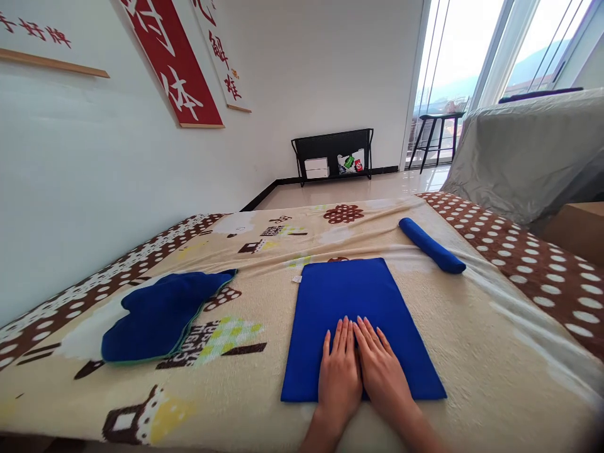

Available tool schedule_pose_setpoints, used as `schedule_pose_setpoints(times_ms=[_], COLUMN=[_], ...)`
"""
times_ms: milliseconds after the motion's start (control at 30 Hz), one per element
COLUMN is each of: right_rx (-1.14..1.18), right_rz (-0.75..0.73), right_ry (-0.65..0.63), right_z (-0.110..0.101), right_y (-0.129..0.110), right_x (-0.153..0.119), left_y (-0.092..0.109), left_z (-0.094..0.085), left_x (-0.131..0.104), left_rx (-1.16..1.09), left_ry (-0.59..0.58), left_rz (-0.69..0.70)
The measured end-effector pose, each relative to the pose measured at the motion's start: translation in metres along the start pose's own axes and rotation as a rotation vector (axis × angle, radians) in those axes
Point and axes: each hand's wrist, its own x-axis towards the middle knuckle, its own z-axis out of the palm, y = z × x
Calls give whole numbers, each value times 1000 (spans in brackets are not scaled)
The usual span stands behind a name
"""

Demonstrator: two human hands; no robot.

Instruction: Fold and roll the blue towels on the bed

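Note:
A blue towel [346, 286] lies flat in a neat rectangle on the patterned blanket, a small white tag at its upper left corner. My left hand [340, 374] rests palm down on its near half, fingers stretched out. Right beside it, my right hand [382, 368] lies flat too, the two hands touching along their inner edges. Off to the right is a rolled blue towel [431, 245]. On the left, a crumpled dark blue towel [163, 314] with green edging sits loosely bunched.
The beige blanket [236, 402] with brown dotted borders covers the bed. Beyond it, a black rack [333, 148] stands against the wall. A sheet-covered piece of furniture [523, 151] and a cardboard box [578, 229] are at the right, with a black stool [441, 119] by the window.

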Motion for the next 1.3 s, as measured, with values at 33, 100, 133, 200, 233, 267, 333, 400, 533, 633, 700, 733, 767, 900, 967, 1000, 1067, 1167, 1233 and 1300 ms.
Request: schedule_pose_setpoints(times_ms=[33, 100, 133, 200, 233, 267, 333, 400, 533, 633, 700, 733, 767, 900, 967, 1000, 1067, 1167, 1233, 1300], right_rx=[-4, -16, -22, -24, -23, -25, -37, -52, -49, -50, -67, -77, -87, -103, -102, -101, -96, -81, -70, -61], right_rz=[-5, 3, 17, 32, 33, 31, 26, 21, 20, 16, 14, 13, 14, 4, -1, -2, -2, 16, 43, 59], right_ry=[-16, -37, -38, -36, -33, -28, -13, 0, 7, 7, 6, 6, 8, 11, 10, 8, 1, -10, -18, -27], right_z=[4, 10, 11, 12, 13, 13, 14, 14, 14, 14, 14, 13, 13, 11, 10, 10, 9, 7, 6, 5], right_y=[1, 4, 6, 7, 7, 7, 6, 6, 6, 6, 6, 6, 5, 3, 3, 3, 4, 7, 7, 7], right_x=[-2, -8, -11, -14, -15, -14, -12, -11, -10, -11, -11, -11, -11, -9, -8, -8, -9, -9, -10, -10], left_y=[-1, -5, -8, -10, -10, -10, -8, -8, -8, -9, -9, -9, -8, -7, -7, -7, -8, -10, -12, -13], left_z=[4, 8, 9, 9, 9, 9, 10, 11, 11, 11, 12, 12, 13, 16, 15, 15, 13, 10, 8, 8], left_x=[-1, -6, -8, -10, -10, -10, -8, -7, -7, -7, -7, -7, -7, -6, -6, -6, -6, -7, -8, -9], left_rx=[10, 26, 33, 44, 49, 52, 53, 51, 47, 51, 59, 64, 69, 88, 91, 89, 80, 58, 48, 42], left_ry=[-5, -3, 3, 23, 31, 36, 36, 26, 21, 16, 13, 15, 20, 46, 51, 50, 42, 25, 18, 16], left_rz=[3, 12, 15, 19, 18, 17, 14, 10, 7, 9, 10, 10, 10, 6, 8, 10, 16, 28, 29, 26])
